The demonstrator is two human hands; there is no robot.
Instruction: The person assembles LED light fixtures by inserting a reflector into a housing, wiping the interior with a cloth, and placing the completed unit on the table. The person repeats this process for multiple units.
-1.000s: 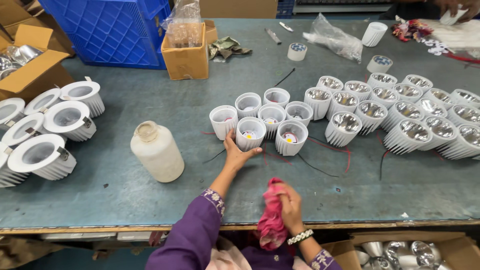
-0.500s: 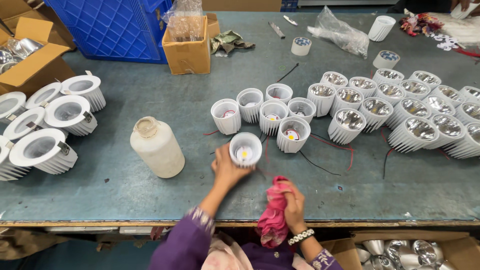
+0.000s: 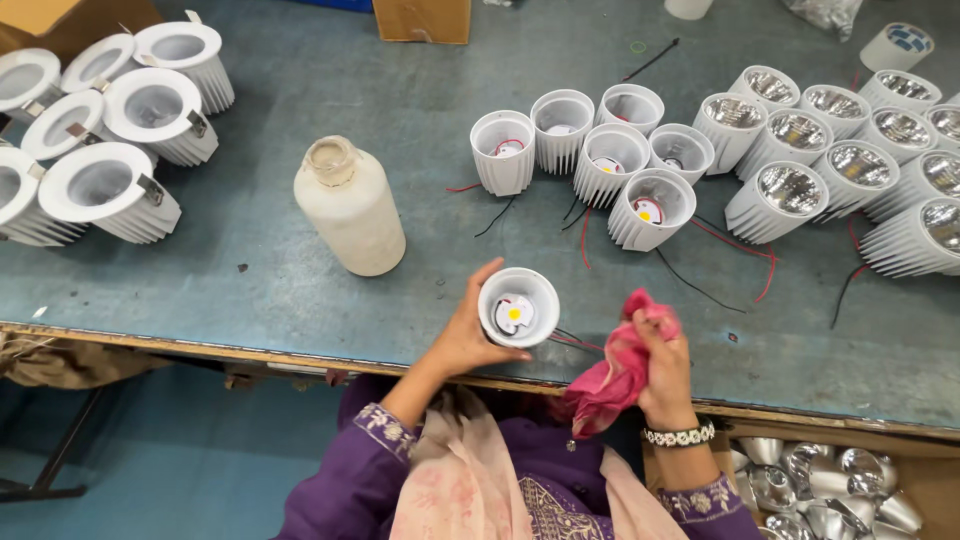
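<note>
Left hand [image 3: 462, 338] grips a lamp housing [image 3: 518, 307], right hand [image 3: 662, 362] clutches a pink rag [image 3: 618, 368]; wires trailing at 3 o'clock could snag the rag, I reckon

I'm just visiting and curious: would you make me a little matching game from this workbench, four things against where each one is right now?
Things:
1. white lamp housing
2. pink cloth
3. white bottle
4. silver reflectors

Places:
a. in a box below the table edge
b. in the right hand
c. standing on the table
d. in the left hand

Pairs: 1-d, 2-b, 3-c, 4-a
</note>
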